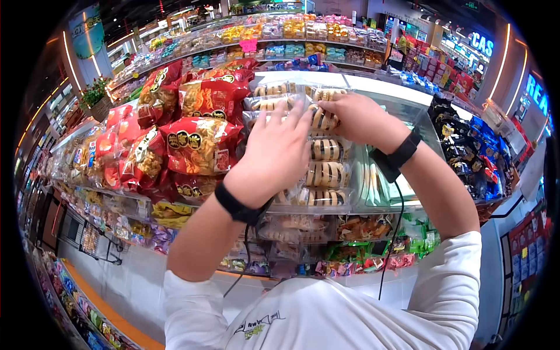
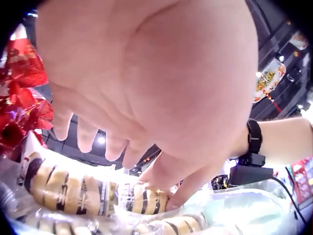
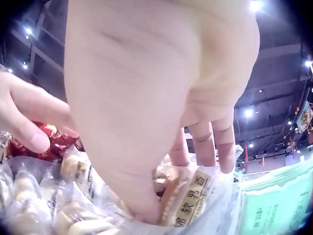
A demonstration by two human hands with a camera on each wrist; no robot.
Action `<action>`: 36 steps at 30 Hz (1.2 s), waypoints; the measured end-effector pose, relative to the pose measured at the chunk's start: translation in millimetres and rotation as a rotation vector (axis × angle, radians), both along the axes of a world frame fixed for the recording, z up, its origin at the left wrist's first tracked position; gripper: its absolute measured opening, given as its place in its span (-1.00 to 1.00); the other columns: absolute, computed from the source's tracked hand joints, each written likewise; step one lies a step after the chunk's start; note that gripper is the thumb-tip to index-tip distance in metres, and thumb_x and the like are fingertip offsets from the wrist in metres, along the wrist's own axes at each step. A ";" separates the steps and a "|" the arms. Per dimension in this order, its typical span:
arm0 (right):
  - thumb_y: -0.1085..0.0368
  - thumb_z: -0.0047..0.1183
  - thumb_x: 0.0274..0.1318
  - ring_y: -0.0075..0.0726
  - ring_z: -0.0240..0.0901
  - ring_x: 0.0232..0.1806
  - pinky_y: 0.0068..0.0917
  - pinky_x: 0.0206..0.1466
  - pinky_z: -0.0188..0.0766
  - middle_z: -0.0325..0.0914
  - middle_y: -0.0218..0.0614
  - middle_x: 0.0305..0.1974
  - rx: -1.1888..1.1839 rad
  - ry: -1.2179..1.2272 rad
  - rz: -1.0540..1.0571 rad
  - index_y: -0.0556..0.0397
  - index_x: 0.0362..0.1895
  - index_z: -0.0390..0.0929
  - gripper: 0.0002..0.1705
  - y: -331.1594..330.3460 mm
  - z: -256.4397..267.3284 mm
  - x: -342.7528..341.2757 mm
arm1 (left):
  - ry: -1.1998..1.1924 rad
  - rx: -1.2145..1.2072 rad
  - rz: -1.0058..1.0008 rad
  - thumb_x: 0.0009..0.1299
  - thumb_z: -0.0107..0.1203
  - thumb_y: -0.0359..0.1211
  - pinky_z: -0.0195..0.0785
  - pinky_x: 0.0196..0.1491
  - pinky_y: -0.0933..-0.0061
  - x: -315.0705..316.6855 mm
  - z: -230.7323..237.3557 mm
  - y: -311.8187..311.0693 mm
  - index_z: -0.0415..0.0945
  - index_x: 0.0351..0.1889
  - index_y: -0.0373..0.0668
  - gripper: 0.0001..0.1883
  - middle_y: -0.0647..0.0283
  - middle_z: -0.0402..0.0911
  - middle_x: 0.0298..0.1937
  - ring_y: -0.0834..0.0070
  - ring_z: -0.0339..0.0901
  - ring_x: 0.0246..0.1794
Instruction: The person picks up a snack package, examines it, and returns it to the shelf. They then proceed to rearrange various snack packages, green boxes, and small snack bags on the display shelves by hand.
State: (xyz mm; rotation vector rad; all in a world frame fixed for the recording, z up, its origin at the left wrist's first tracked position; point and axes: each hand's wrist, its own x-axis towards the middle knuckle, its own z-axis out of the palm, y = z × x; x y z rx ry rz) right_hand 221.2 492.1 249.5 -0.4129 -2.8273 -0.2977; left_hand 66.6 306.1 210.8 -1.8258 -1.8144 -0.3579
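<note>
Clear packets of striped bread rolls lie in two columns in a bin at the middle of the counter. My right hand reaches in from the right and pinches one packet of striped rolls near the back of the right column. Dark printed characters show on that packet in the right wrist view, between the thumb and the fingers. My left hand is over the left column with its fingers spread, hiding several packets. From the left wrist view, its palm is above the rolls and holds nothing.
Red snack bags are piled high to the left. Pale green packets fill the compartment at right, with black and blue bags beyond. Lower shelves of packets face my body, and stocked shelves stand behind.
</note>
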 end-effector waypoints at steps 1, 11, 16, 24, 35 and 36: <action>0.37 0.42 -0.02 0.15 0.63 0.08 -0.06 0.13 0.58 0.66 -0.11 -0.04 -0.048 -0.032 -0.018 0.02 0.28 0.64 -0.33 -1.2 5.0 -1.9 | 0.046 -0.004 -0.013 0.57 0.04 -0.21 0.14 0.60 -0.17 0.8 6.4 9.3 0.32 0.57 -0.24 -0.37 -0.01 0.36 0.63 -0.09 0.26 0.63; 0.42 0.41 0.00 0.13 0.49 0.29 -0.09 0.34 0.52 0.53 -0.10 0.19 -0.023 0.095 0.065 0.17 0.38 0.49 -0.22 3.2 -1.2 35.6 | 0.222 -0.174 0.030 0.40 0.23 -0.29 0.21 0.55 0.05 3.1 25.9 54.5 0.40 0.51 -0.18 -0.32 0.07 0.50 0.53 0.12 0.38 0.57; 0.25 0.34 0.18 0.12 0.54 0.24 -0.07 0.33 0.53 0.58 -0.06 0.17 -0.025 0.057 -0.042 0.20 0.29 0.53 -0.38 -16.8 4.9 60.9 | 0.227 -0.095 -0.016 0.49 0.19 -0.16 0.13 0.60 0.01 2.3 16.9 41.6 0.39 0.52 -0.23 -0.33 0.04 0.48 0.54 0.10 0.32 0.61; 0.00 0.14 0.41 0.22 0.43 0.44 -0.01 0.54 0.33 0.45 0.15 0.46 0.002 0.082 -0.034 0.25 0.46 0.44 -0.27 -62.9 -22.2 97.4 | 0.011 -0.098 -0.135 0.63 0.04 -0.15 -0.09 0.69 -0.15 28.3 3.8 -18.8 0.44 0.50 -0.27 -0.43 0.00 0.45 0.57 0.04 0.25 0.66; 0.33 0.41 0.11 0.09 0.55 0.37 0.21 0.57 0.28 0.70 -0.20 0.17 -0.212 0.649 0.015 -0.02 -0.03 0.75 -0.70 -127.1 -96.6 83.0 | -0.493 0.038 -0.432 0.37 0.38 -0.39 0.29 0.51 -0.11 29.5 -67.0 -80.6 0.70 0.17 -0.08 -0.62 0.14 0.68 0.35 0.07 0.52 0.48; 0.36 0.41 0.09 0.09 0.56 0.36 0.19 0.55 0.30 0.71 -0.21 0.15 -0.217 0.702 0.066 -0.02 -0.05 0.75 -0.70 -127.8 -104.5 80.0 | -0.496 0.039 -0.445 0.36 0.39 -0.39 0.27 0.52 -0.13 24.8 -71.8 -83.8 0.71 0.16 -0.07 -0.62 0.15 0.68 0.35 0.05 0.51 0.49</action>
